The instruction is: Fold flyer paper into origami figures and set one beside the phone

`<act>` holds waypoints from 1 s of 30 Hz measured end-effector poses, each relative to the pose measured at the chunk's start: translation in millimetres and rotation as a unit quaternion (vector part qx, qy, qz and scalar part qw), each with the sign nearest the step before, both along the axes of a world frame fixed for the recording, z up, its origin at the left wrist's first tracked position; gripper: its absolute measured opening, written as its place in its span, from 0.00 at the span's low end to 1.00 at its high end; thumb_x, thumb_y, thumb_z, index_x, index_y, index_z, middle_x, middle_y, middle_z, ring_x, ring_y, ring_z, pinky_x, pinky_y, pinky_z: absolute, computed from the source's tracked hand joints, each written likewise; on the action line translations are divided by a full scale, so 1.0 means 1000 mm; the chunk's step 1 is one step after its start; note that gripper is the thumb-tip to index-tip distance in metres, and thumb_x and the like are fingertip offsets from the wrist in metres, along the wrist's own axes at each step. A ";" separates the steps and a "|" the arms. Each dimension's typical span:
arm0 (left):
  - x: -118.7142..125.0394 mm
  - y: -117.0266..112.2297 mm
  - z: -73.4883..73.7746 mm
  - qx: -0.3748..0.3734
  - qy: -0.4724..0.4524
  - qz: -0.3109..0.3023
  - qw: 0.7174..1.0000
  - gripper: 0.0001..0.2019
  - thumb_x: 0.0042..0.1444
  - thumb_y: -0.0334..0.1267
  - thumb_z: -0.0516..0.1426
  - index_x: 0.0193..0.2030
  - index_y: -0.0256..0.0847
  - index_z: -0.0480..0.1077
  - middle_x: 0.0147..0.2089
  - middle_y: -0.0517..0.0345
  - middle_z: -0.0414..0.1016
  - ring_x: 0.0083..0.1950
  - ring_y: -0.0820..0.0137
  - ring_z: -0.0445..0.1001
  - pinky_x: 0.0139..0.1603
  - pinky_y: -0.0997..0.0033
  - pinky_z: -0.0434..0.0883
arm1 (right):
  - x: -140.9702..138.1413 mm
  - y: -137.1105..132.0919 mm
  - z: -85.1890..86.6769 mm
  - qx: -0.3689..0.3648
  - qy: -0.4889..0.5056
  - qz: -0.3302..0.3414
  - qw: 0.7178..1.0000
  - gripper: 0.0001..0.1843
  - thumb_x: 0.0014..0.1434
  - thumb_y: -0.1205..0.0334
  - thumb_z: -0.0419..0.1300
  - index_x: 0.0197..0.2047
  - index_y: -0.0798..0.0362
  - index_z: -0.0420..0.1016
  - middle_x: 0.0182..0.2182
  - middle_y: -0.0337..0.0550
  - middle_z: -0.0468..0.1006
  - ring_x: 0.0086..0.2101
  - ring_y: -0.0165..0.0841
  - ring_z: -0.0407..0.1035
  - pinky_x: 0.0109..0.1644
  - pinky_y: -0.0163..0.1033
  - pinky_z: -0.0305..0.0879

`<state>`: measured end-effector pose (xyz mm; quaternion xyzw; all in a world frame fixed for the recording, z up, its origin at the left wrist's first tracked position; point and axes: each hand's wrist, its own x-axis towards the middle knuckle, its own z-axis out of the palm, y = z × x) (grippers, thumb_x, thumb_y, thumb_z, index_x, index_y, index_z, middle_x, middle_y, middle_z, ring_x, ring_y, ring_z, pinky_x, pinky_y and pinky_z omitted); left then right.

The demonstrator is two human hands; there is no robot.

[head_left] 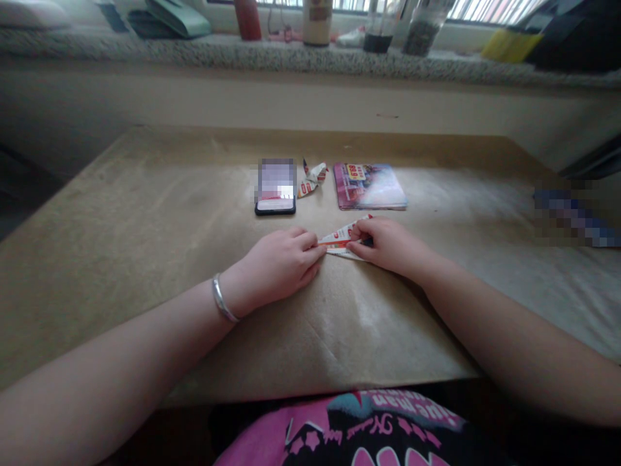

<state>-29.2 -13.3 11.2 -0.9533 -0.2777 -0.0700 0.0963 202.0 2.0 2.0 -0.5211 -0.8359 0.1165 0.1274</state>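
Observation:
A folded piece of printed paper (pixel 342 238), white with red and orange markings, lies on the table between my hands, narrowing toward the left. At its narrow left end, the fingers of my left hand (pixel 286 262) press down on it. My right hand (pixel 388 246) holds the wider right end, thumb and fingers closed on the paper with the fingertips bent in. Part of the paper is hidden under both hands. Just beyond stands a folded paper figure (pixel 312 180) with similar white and red print.
A phone (pixel 275 188) with a blurred screen lies left of the paper figure. To its right rests a stack of pink and purple printed sheets (pixel 373 188). Bottles and jars (pixel 317 22) line the stone window sill (pixel 291 55) behind the table (pixel 145 226). A blurred item (pixel 577 217) is at far right.

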 end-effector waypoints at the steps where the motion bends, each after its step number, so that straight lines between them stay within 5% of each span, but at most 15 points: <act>1: 0.000 0.000 0.000 0.003 0.001 0.002 1.000 0.16 0.64 0.39 0.49 0.51 0.37 0.73 0.41 0.49 0.74 0.42 0.63 0.72 0.42 0.63 0.72 | 0.000 0.000 0.000 0.000 -0.003 0.000 1.000 0.08 0.57 0.58 0.57 0.30 0.53 0.70 0.29 0.43 0.75 0.29 0.33 0.65 0.32 0.35 0.54; 8: 0.001 -0.001 0.001 0.008 -0.006 0.006 1.000 0.15 0.63 0.39 0.50 0.50 0.37 0.73 0.40 0.49 0.73 0.40 0.64 0.71 0.41 0.65 0.72 | 0.004 -0.002 -0.003 0.035 0.029 -0.002 0.999 0.06 0.57 0.59 0.58 0.32 0.53 0.71 0.33 0.44 0.74 0.32 0.33 0.66 0.35 0.36 0.58; 13: 0.000 -0.001 0.000 0.010 -0.005 0.004 1.000 0.16 0.65 0.37 0.47 0.50 0.36 0.73 0.39 0.49 0.73 0.40 0.65 0.72 0.41 0.65 0.73 | 0.013 -0.011 0.005 0.093 0.027 0.131 0.987 0.10 0.56 0.53 0.63 0.36 0.51 0.77 0.43 0.48 0.75 0.44 0.38 0.67 0.49 0.42 0.61; 18: -0.002 0.003 -0.001 0.010 -0.015 -0.024 1.000 0.15 0.65 0.36 0.48 0.48 0.36 0.74 0.39 0.49 0.74 0.40 0.66 0.73 0.42 0.65 0.74 | 0.022 -0.017 0.012 0.126 -0.051 0.151 0.979 0.11 0.58 0.55 0.60 0.42 0.49 0.79 0.46 0.47 0.77 0.48 0.42 0.65 0.54 0.47 0.58; 23: -0.004 0.004 0.003 0.005 -0.041 -0.104 0.994 0.13 0.64 0.33 0.48 0.46 0.38 0.74 0.43 0.51 0.76 0.52 0.67 0.73 0.54 0.67 0.72 | 0.022 -0.014 0.012 0.170 -0.109 0.180 0.963 0.14 0.65 0.58 0.51 0.44 0.47 0.78 0.46 0.43 0.78 0.49 0.41 0.64 0.55 0.46 0.56; 30: -0.005 0.001 -0.002 -0.034 -0.059 -0.073 0.995 0.12 0.64 0.34 0.49 0.45 0.39 0.74 0.46 0.52 0.76 0.44 0.68 0.77 0.44 0.69 0.75 | 0.015 -0.011 0.006 0.212 -0.127 0.183 0.952 0.14 0.66 0.61 0.50 0.41 0.49 0.78 0.42 0.44 0.79 0.46 0.38 0.66 0.51 0.42 0.57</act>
